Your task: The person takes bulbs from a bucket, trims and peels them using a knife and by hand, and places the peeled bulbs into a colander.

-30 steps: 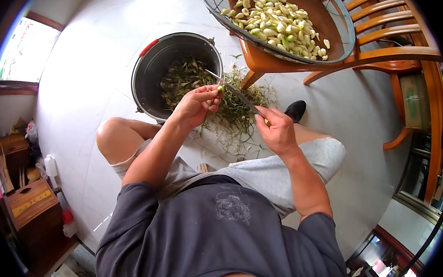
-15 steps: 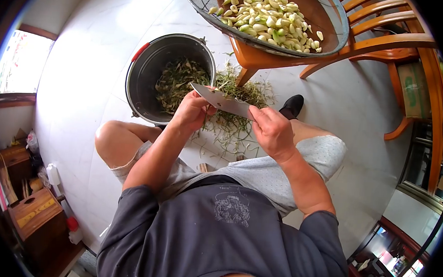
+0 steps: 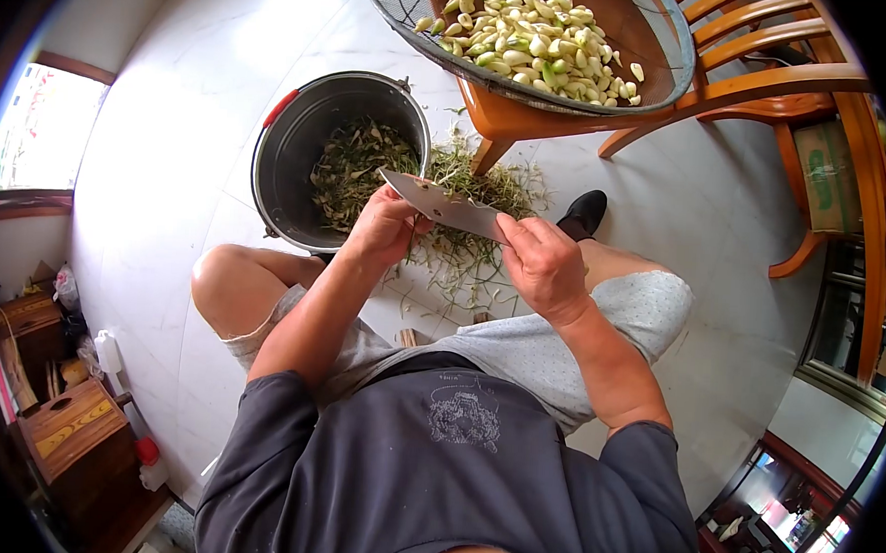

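Observation:
My right hand (image 3: 544,265) is closed round the handle end of a knife (image 3: 445,207), whose broad blade lies flat to the view and points left. Beneath the blade's tip, my left hand (image 3: 388,224) has its fingers pinched together; the blade hides what they hold, if anything. Just beyond my left hand stands a dark bucket (image 3: 293,169) with a red handle grip, holding dry and green trimmings (image 3: 359,162). Peeled garlic cloves (image 3: 545,42) lie in a round mesh basket (image 3: 687,64) at the top.
An orange wooden chair (image 3: 501,119) stands under the basket. Stringy green scraps (image 3: 474,263) litter the floor (image 3: 210,124) beside the bucket. A black shoe (image 3: 587,212) is right of them. Wooden cabinets (image 3: 74,427) stand at the left.
Since one second ago, the knife has turned from edge-on to broadside and moved over my left fingers, covering the green-white piece seen there. Both hands have shifted slightly left.

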Available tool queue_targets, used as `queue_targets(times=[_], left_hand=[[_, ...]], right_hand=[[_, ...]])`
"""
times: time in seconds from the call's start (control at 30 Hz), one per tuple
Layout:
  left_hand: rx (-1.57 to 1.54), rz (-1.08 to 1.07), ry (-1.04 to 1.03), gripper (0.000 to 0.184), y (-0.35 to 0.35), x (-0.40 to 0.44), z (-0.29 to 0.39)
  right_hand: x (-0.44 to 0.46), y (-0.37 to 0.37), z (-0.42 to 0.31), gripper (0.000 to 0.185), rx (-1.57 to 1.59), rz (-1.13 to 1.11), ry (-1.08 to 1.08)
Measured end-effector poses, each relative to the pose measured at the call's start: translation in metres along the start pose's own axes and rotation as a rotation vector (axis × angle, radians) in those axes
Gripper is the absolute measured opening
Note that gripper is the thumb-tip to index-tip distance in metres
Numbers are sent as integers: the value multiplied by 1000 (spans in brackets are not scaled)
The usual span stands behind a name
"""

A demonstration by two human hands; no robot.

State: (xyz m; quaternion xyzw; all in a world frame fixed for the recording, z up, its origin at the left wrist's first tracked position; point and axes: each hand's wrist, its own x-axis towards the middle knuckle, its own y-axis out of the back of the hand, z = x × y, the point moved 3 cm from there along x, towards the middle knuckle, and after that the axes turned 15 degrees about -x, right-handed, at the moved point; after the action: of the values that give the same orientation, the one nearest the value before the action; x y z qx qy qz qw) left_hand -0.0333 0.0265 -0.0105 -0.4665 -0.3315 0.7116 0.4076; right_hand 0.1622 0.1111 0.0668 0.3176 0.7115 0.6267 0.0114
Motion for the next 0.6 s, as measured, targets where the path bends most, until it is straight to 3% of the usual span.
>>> queue_targets(times=[0.27, 0.4, 0.47, 0.6], left_hand=[[97, -31, -94, 13, 5, 0, 1], [125, -163, -94, 11, -6, -4, 5], [142, -253, -63, 12, -10, -6, 9], [104, -148, -19, 19, -21, -11, 5]], right_hand=[[-1, -1, 1, 30, 30, -14, -28], [-17, -22, 34, 16, 64, -243, -365], [-24, -16, 45, 15, 63, -243, -431], [-21, -8, 44, 14, 147, -250, -491]])
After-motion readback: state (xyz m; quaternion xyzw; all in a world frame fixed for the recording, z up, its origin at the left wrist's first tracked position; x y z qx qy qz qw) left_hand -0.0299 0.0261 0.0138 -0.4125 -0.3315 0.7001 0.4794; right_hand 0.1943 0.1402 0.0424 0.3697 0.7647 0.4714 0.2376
